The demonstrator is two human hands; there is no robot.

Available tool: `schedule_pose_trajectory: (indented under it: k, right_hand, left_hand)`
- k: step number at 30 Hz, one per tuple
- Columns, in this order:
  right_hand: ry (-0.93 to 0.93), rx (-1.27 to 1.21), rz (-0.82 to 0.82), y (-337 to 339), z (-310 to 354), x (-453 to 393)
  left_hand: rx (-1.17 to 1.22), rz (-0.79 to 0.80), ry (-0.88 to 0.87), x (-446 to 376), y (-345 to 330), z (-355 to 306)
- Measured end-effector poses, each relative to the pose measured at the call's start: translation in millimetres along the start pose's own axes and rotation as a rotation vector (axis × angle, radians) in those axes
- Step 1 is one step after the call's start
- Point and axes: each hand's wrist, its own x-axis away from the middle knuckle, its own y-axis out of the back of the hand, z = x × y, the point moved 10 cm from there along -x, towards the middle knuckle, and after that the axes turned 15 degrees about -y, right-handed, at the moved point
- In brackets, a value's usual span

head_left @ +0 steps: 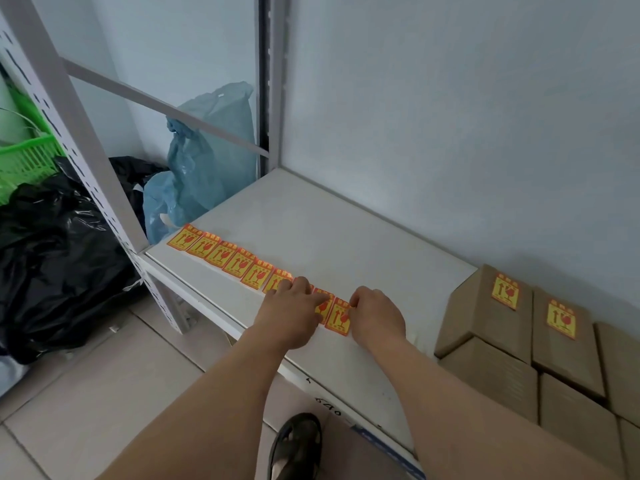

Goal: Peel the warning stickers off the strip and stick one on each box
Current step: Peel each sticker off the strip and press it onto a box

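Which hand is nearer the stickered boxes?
Right. The right hand pinches the strip's near end, on the side toward the boxes, though still apart from them. The left hand presses the strip further left, farther away.

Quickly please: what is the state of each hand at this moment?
Left hand: open, fingers pressing the sticker strip flat on the shelf.
Right hand: closed, pinching the corner of the end sticker.

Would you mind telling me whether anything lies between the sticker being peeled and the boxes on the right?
Nothing visible does: bare shelf separates the end sticker, pinched by the right hand, from the boxes.
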Motion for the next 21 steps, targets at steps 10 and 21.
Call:
schedule_pose_trajectory:
  k: [10,21]
  right_hand:
    - [0.003,0.01,0.088,-3,2,4]
    - [0.056,-0.068,0.157,9,1,17]
  left_hand:
    - [0.012,0.016,0.027,-1,-4,2]
    - [0.041,0.036,0.051,0,-3,1]
